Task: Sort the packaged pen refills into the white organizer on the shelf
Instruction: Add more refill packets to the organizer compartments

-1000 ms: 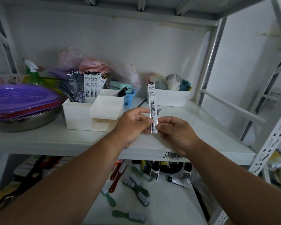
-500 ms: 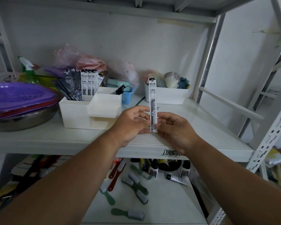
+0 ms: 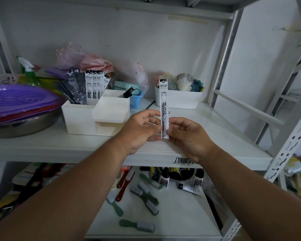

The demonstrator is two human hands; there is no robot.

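Holding as before, the left hand [image 3: 140,129] and right hand [image 3: 188,136] pinch the upright refill packet's [image 3: 164,103] lower end, unmoved, in front of the shelf [image 3: 42,145], right of the white organizer [image 3: 87,120].

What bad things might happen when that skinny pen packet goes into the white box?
1. The refill packet is pinched only at its lower end by the left hand and right hand; being long and thin, it may bend or slip.
2. The white organizer already has packets packed in its back compartment, leaning; pushing another in might tip them.
3. The organizer sits to the left, so the packet has to travel sideways and could catch its front tray.
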